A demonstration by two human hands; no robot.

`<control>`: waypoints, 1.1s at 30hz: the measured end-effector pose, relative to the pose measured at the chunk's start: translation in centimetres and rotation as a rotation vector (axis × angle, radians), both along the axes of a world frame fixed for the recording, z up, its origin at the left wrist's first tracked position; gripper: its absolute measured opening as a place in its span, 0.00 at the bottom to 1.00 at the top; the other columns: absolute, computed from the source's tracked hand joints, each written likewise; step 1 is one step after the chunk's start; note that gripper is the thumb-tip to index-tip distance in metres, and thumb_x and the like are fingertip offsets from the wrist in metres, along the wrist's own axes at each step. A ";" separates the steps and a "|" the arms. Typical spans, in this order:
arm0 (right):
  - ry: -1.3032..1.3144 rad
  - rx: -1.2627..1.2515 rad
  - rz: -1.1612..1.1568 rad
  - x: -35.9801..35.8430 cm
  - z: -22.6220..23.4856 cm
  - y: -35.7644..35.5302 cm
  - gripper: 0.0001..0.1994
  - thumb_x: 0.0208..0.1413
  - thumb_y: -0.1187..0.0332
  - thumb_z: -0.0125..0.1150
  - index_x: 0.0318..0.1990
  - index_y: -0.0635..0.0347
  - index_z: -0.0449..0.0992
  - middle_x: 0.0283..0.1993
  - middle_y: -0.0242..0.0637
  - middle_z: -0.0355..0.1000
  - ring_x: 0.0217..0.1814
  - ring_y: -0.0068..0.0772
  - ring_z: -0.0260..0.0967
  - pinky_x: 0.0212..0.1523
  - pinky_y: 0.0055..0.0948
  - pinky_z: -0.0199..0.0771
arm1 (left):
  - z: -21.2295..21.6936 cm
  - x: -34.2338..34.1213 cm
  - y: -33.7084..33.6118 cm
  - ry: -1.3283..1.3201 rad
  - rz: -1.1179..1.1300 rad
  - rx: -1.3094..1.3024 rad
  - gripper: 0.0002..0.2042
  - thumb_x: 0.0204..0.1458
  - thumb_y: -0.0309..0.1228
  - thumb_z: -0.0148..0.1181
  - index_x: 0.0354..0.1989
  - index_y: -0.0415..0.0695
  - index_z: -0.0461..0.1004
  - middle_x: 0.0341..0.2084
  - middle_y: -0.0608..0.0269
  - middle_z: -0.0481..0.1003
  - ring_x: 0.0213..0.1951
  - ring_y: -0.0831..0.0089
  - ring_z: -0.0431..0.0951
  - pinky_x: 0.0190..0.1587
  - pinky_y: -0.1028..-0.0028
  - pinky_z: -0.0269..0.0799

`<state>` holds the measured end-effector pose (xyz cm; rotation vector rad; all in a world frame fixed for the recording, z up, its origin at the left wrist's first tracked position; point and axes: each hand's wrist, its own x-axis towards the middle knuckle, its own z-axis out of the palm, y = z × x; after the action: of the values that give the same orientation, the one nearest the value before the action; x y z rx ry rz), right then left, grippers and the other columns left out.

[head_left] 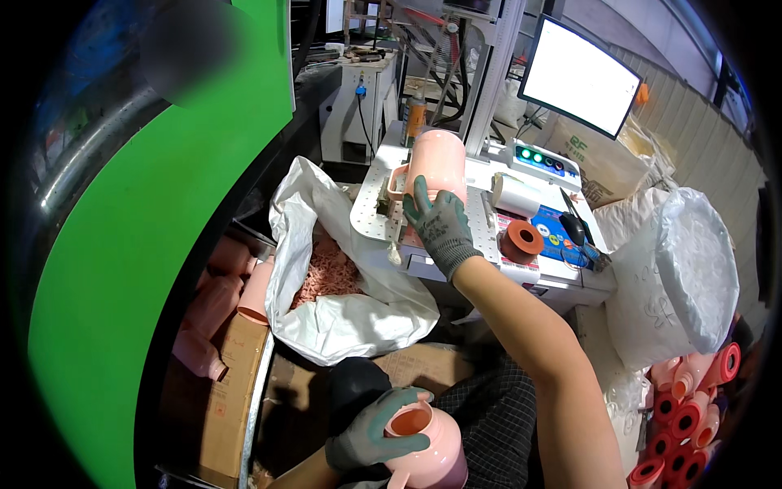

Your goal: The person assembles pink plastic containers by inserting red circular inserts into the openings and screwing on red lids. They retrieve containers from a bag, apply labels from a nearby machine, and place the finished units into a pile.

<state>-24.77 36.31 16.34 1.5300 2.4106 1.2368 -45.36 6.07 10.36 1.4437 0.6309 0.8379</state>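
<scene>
At 6 o'clock the gloved left hand (368, 436) clasps the mouth end of a pink jug (444, 452) above the lap, while the gloved right hand (440, 222) grips the near end of an upper pink jug (438, 156) at 1 o'clock, over a perforated plate (368, 210). A white roll (517, 196) at 2 and a reddish ring (531, 231) at 3 crowd its right side. An open white sack (375, 326) of pink shavings (326, 269) blocks 8 o'clock, and red-ended pieces (686, 420) heap up at 4.
</scene>
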 end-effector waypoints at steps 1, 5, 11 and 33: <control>0.030 0.000 0.021 0.5 -0.1 -0.1 0.27 0.57 0.67 0.62 0.66 0.43 0.74 0.76 0.48 0.55 0.41 0.49 0.72 0.34 0.46 0.71 | 0.3 0.0 0.2 -0.001 -0.027 -0.006 0.37 0.49 0.28 0.77 0.67 0.36 0.66 0.64 0.53 0.71 0.64 0.64 0.72 0.67 0.65 0.67; 0.385 0.050 0.046 2.1 -3.2 1.3 0.31 0.63 0.63 0.54 0.75 0.37 0.61 0.79 0.45 0.54 0.63 0.55 0.71 0.48 0.56 0.74 | 1.0 0.0 2.3 0.054 -0.252 0.025 0.36 0.49 0.28 0.75 0.67 0.35 0.65 0.64 0.49 0.69 0.67 0.60 0.68 0.70 0.61 0.62; 0.746 0.085 0.477 2.6 0.1 -14.7 0.29 0.51 0.60 0.66 0.62 0.59 0.72 0.61 0.51 0.67 0.62 0.59 0.65 0.63 0.52 0.66 | 0.8 -1.4 2.0 0.176 -0.036 -0.203 0.30 0.61 0.31 0.64 0.70 0.36 0.62 0.59 0.50 0.71 0.58 0.63 0.73 0.59 0.65 0.70; 0.758 -0.413 -2.410 29.0 4.0 -86.9 0.40 0.59 0.33 0.53 0.60 0.62 0.79 0.62 0.54 0.76 0.64 0.52 0.76 0.64 0.45 0.75 | 1.7 6.1 5.7 0.531 -0.315 0.283 0.32 0.63 0.38 0.64 0.71 0.34 0.62 0.65 0.47 0.68 0.64 0.55 0.67 0.69 0.60 0.61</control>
<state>4.18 -50.61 20.36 2.6290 -0.4310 -0.4396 -39.24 11.74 12.05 1.9892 0.6687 0.2961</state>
